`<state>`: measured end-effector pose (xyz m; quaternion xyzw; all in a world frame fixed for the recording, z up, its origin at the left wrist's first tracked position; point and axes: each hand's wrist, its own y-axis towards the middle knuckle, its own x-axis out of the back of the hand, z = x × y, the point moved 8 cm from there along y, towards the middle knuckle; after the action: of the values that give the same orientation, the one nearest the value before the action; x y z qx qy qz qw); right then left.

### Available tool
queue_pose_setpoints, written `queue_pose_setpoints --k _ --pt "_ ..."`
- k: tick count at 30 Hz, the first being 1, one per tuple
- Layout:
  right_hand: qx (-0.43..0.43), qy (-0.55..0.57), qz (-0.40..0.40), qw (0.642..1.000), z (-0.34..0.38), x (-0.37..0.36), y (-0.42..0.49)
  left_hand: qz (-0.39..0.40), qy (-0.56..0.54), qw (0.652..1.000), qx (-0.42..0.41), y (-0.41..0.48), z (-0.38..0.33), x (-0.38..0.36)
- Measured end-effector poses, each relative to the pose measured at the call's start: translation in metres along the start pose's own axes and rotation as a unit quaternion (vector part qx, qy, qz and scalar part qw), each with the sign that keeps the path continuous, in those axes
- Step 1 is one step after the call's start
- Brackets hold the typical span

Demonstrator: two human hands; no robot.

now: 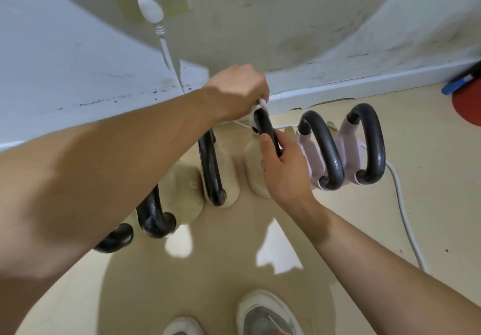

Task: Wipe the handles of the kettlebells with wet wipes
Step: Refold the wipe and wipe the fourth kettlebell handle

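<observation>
- The left hand [239, 90] comes in from the left. Its fingers [261, 92] are curled downward and pinch a white wet wipe [256, 112] against the far bend of a black handle [265, 127].
- The wet wipe is bunched directly under those fingers and wraps around the bar there.
- The right hand [283, 170] grasps the same handle just below the left fingers. Its thumb lies along the near side of the bar, and the other fingers curl round behind it.
- The handle belongs to a beige kettlebell [252, 168] standing on the floor [338, 230]. Its body shows just left of the right hand's fingers.
- Just beside the right fingers, on their right, stand two pink kettlebells [309, 152], each with a dark grey looped handle.
- To the left of the fingers, partly under the left forearm, more beige kettlebells [187, 191] stand in a row with black handles. One of them carries the figure 8.
- A white cable [406, 220] runs over the floor to the right of the pink pair, well apart from both hands.
- Beyond the left fingers rises a scuffed wall with a pale baseboard [338, 87]. A white plug [151, 9] sits on the wall higher up, to the left.
- At the bottom edge, well back from the fingers, two white shoes [263, 314] show.
</observation>
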<state>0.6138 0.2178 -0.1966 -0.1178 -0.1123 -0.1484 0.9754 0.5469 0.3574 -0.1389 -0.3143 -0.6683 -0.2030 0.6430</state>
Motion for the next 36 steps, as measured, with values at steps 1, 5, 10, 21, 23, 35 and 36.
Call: queue_pose_setpoints --k 1,5,10,21,23,35,36 --pt "0.004 -0.006 0.001 1.0 0.001 -0.001 -0.001 -0.025 0.024 0.999 0.026 -0.009 0.009 -0.008" --pt "-0.005 -0.01 -0.011 1.0 0.001 0.0 -0.001 -0.048 0.071 0.995 0.059 -0.044 0.011 -0.028" --pt "-0.008 0.003 -0.008 1.0 -0.001 0.0 -0.001 -0.017 0.041 0.994 0.099 -0.022 0.02 -0.022" --pt "0.002 0.005 0.001 1.0 -0.001 0.0 -0.001 0.062 0.038 0.991 0.108 -0.013 0.022 -0.045" --pt "0.004 0.012 0.005 1.0 -0.001 0.0 -0.001 0.087 0.065 0.988 0.106 -0.015 0.021 -0.042" --pt "0.021 -0.034 0.006 0.999 0.003 0.0 -0.003 0.069 -0.034 0.986 0.146 0.002 0.022 -0.003" --pt "0.017 -0.032 0.004 0.999 0.002 0.0 -0.003 0.052 -0.035 0.989 0.136 0.008 0.016 -0.001"
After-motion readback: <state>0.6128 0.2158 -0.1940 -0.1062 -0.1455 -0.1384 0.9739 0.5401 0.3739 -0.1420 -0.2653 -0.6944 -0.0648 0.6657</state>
